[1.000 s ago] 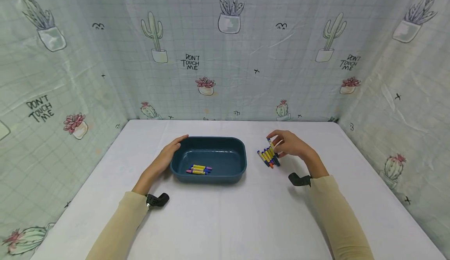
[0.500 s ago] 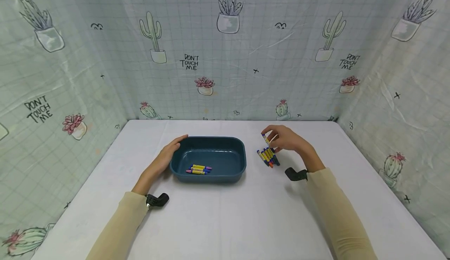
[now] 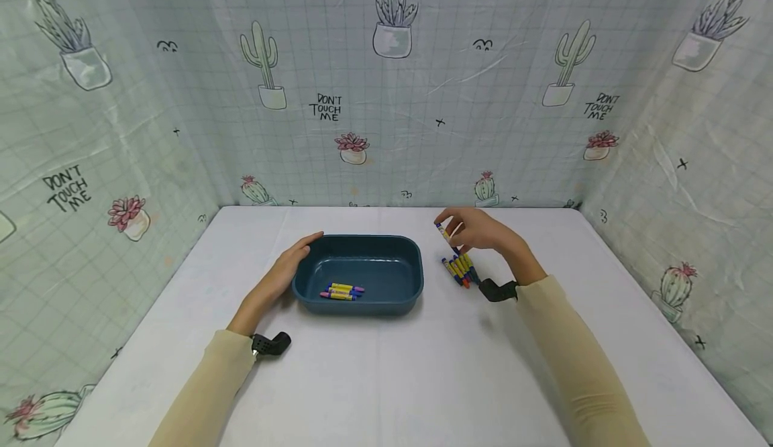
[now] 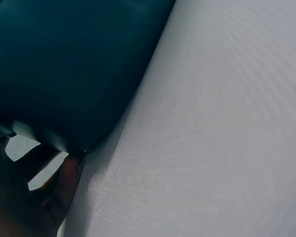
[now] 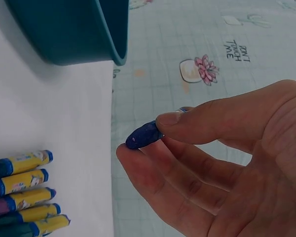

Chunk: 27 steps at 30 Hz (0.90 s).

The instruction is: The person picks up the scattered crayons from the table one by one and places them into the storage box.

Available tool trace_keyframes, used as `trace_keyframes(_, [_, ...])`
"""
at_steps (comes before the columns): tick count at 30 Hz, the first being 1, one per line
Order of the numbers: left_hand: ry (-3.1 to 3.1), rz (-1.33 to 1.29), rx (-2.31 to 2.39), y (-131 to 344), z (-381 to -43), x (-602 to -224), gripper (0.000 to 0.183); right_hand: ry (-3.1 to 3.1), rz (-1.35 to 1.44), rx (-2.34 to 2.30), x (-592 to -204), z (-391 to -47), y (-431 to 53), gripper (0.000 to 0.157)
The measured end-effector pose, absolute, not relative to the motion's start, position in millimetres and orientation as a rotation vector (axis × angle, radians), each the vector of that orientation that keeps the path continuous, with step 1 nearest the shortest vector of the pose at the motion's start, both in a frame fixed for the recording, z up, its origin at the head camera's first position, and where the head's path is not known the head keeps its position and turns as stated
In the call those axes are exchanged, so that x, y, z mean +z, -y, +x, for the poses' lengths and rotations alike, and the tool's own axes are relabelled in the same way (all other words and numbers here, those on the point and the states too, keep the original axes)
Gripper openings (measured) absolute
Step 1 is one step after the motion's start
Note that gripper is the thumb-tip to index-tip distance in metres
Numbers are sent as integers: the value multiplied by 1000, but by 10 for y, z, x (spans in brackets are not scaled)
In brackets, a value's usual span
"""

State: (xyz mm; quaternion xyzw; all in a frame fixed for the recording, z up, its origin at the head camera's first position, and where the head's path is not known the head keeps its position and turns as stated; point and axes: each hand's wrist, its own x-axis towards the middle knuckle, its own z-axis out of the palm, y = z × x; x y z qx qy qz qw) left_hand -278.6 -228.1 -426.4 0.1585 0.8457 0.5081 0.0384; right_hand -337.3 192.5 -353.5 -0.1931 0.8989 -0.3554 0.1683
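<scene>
My right hand point(image 3: 480, 230) pinches a blue crayon with a yellow wrapper point(image 3: 443, 233) between thumb and fingers, above the table and right of the dark teal box. In the right wrist view, the blue crayon's tip point(image 5: 142, 136) sticks out past the thumb. Below that hand lies a small group of crayons point(image 3: 454, 272) side by side. Against the left end of the box point(image 3: 362, 308) rests my left hand point(image 3: 282, 270), a finger reaching along the back corner. The left wrist view shows its fingertips touching the box's outer wall point(image 4: 74, 74). Several crayons point(image 3: 343, 288) lie inside the box.
A white cloth covers the table point(image 3: 374, 380). Behind and on both sides hangs a curtain point(image 3: 386, 152) printed with cactus drawings. Black wrist cameras sit on the left wrist point(image 3: 270, 344) and right wrist point(image 3: 498, 290).
My right hand has lifted the blue crayon away from the group and moved it left and back, closer to the box. The left hand and the box stay where they were.
</scene>
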Motion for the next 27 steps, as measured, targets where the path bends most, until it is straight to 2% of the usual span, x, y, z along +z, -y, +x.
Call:
trace_keyframes(11, [-2624,488,1573,2406,-3004,-4627,50,-2534,-629,-957,-3432,-3428,-1713,49])
trace_keyframes(27, [-2632,497,1565,2441,-3016,-4656,49,-2497,-734,-833,-3309,-3460,-1389,51])
